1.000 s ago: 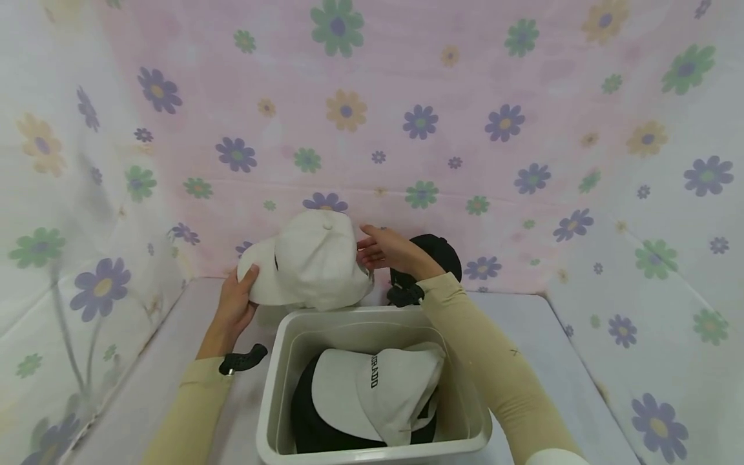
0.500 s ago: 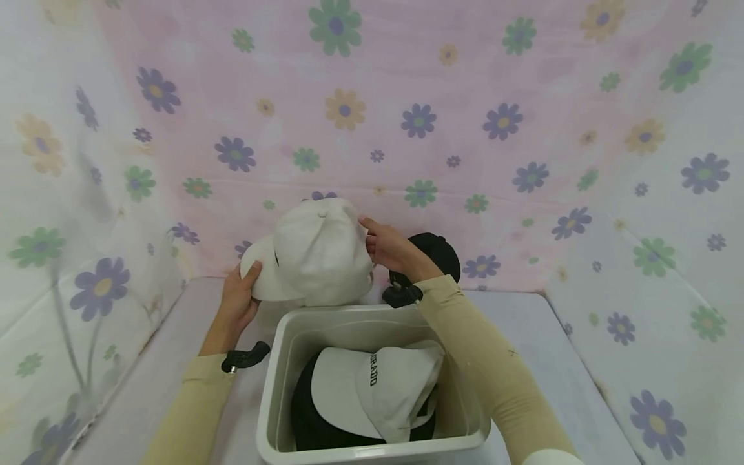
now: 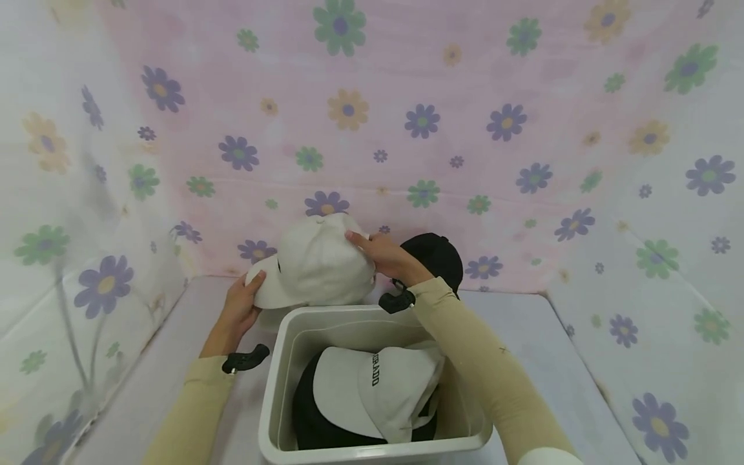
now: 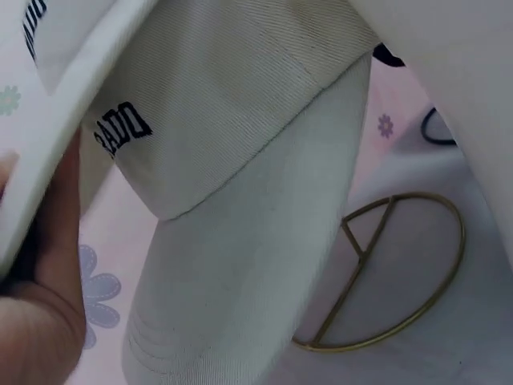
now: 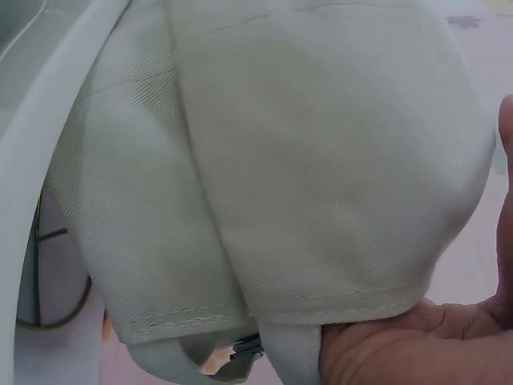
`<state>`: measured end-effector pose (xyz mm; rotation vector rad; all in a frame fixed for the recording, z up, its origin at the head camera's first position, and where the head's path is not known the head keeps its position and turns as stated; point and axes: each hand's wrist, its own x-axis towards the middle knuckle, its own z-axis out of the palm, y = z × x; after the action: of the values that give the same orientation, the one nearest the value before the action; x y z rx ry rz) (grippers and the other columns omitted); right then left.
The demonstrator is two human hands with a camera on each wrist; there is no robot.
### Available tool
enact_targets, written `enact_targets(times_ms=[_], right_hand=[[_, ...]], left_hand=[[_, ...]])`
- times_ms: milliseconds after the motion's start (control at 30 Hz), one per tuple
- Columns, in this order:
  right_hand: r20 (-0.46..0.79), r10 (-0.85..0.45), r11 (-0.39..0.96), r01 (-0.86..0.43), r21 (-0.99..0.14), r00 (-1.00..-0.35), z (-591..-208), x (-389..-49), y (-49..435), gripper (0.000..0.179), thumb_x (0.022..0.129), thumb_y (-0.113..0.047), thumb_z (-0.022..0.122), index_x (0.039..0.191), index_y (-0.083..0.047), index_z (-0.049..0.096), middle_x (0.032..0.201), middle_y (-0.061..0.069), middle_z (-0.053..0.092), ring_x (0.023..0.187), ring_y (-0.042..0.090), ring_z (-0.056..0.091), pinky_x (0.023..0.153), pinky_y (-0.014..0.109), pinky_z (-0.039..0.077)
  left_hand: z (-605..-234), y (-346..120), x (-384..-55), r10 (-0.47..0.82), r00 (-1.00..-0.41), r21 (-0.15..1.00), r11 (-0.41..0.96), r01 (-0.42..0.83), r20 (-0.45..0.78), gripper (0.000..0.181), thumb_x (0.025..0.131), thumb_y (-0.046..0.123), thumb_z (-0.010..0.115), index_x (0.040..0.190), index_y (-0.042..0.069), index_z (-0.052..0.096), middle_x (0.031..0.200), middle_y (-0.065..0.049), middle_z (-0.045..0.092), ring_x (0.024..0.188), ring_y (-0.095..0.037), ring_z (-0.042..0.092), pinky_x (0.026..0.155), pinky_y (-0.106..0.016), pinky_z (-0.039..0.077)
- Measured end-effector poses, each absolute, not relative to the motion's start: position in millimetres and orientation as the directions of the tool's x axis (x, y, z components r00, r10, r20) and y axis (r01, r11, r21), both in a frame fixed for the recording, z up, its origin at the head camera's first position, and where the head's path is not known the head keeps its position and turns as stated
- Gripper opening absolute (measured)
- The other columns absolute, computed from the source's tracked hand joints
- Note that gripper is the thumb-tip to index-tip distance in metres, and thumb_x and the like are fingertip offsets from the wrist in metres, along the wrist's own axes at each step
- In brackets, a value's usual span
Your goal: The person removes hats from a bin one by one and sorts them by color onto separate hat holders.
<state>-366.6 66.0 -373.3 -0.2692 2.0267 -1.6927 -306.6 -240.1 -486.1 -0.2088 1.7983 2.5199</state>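
Observation:
In the head view a white cap (image 3: 325, 258) is held upright behind the bin, brim to the left. My left hand (image 3: 239, 307) pinches the brim, thumb on top. My right hand (image 3: 386, 253) grips the back of the crown, its thumb on the outside and its other fingers mostly hidden. The right wrist view has the palm (image 5: 433, 345) against the cap's lower back edge, near the strap. Close by the held cap, in the left wrist view, is another light cap (image 4: 248, 208) with dark lettering. A gold wire frame (image 4: 433, 297) shows beyond it.
A white plastic bin (image 3: 279, 381) stands in front, holding a light cap (image 3: 372, 387) with dark lettering on top of dark headwear (image 3: 337, 439). Behind my right forearm is a black cap (image 3: 438, 258). A flowered cloth (image 3: 372, 129) walls the back and both sides.
My right hand has moved left onto the back of the white cap, its thumb now over the crown. The cap rose slightly, then came down. My left hand keeps the brim.

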Motion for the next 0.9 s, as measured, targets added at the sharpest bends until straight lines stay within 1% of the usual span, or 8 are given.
enact_targets(times_ms=[167,333,433,533,667,767,833,900], right_hand=[[-0.227,-0.423,0.276,0.114,-0.954,-0.878,-374.9,-363.6,65.9,0.067,0.097,-0.040,0.068,0.142,0.005,0.046,0.135,0.019,0.055,0.118,0.033,0.061,0.106,0.052,0.049],[-0.231,-0.427,0.347,0.077,-0.935,-0.875,-376.2,-362.3,67.1,0.079,0.093,-0.034,0.076,0.149,0.005,0.038,0.142,0.020,0.048,0.118,0.030,0.057,0.105,0.048,0.050],[-0.245,-0.427,0.409,0.056,-0.911,-0.871,-379.0,-361.8,69.3,0.083,0.092,-0.037,0.076,0.150,0.005,0.035,0.142,0.020,0.046,0.114,0.027,0.054,0.097,0.042,0.051],[-0.247,-0.444,0.455,0.021,-0.890,-0.862,-382.5,-361.1,71.9,0.080,0.092,-0.042,0.074,0.148,0.004,0.039,0.137,0.018,0.050,0.110,0.025,0.055,0.091,0.038,0.051],[-0.222,-0.489,0.462,-0.034,-0.886,-0.844,-387.7,-361.6,74.3,0.071,0.094,-0.040,0.073,0.144,0.001,0.043,0.128,0.016,0.056,0.107,0.026,0.059,0.089,0.036,0.053],[-0.196,-0.518,0.454,-0.074,-0.888,-0.833,-389.6,-361.4,74.3,0.070,0.093,-0.036,0.075,0.143,0.000,0.042,0.128,0.016,0.056,0.107,0.027,0.059,0.089,0.036,0.054],[-0.176,-0.533,0.452,-0.103,-0.886,-0.827,-390.2,-361.1,73.2,0.070,0.092,-0.033,0.076,0.144,-0.001,0.042,0.129,0.016,0.056,0.109,0.027,0.059,0.091,0.038,0.054],[-0.151,-0.541,0.469,-0.149,-0.870,-0.827,-391.2,-361.0,71.3,0.069,0.091,-0.033,0.077,0.144,-0.003,0.043,0.130,0.014,0.057,0.111,0.026,0.059,0.093,0.038,0.054]], left_hand=[[-497.3,-240.6,-308.5,-0.030,-0.981,0.938,-0.298,-0.174,-0.191,0.071,0.106,0.036,0.051,0.158,-0.001,0.021,0.112,0.016,0.056,0.107,0.002,0.054,0.091,-0.017,0.047],[-506.5,-239.7,-308.0,-0.015,-0.976,0.941,-0.267,-0.208,-0.219,0.073,0.107,0.037,0.048,0.162,0.001,0.014,0.129,0.010,0.048,0.118,-0.001,0.047,0.104,-0.021,0.040],[-507.9,-240.0,-306.5,-0.019,-0.974,0.946,-0.245,-0.213,-0.224,0.074,0.107,0.037,0.049,0.162,0.002,0.015,0.142,0.000,0.042,0.122,-0.005,0.045,0.107,-0.024,0.038],[-506.7,-240.5,-302.4,-0.036,-0.973,0.957,-0.193,-0.217,-0.228,0.076,0.106,0.040,0.052,0.162,0.003,0.017,0.143,-0.004,0.042,0.115,-0.004,0.050,0.098,-0.022,0.045],[-505.7,-241.8,-295.5,-0.060,-0.967,0.955,-0.178,-0.236,-0.250,0.074,0.104,0.039,0.058,0.159,0.003,0.026,0.114,0.005,0.057,0.085,0.000,0.052,0.070,-0.017,0.044],[-507.1,-242.6,-292.7,-0.061,-0.966,0.954,-0.188,-0.236,-0.251,0.073,0.103,0.035,0.061,0.158,0.002,0.026,0.099,0.010,0.058,0.079,0.000,0.052,0.065,-0.017,0.044],[-509.2,-242.4,-292.8,-0.077,-0.966,0.959,-0.167,-0.231,-0.246,0.075,0.103,0.035,0.061,0.160,0.003,0.025,0.104,0.008,0.059,0.081,0.000,0.054,0.066,-0.017,0.046],[-511.3,-242.1,-294.0,-0.101,-0.966,0.965,-0.137,-0.225,-0.239,0.078,0.102,0.036,0.062,0.162,0.005,0.022,0.119,-0.001,0.058,0.086,0.002,0.058,0.071,-0.017,0.050]])
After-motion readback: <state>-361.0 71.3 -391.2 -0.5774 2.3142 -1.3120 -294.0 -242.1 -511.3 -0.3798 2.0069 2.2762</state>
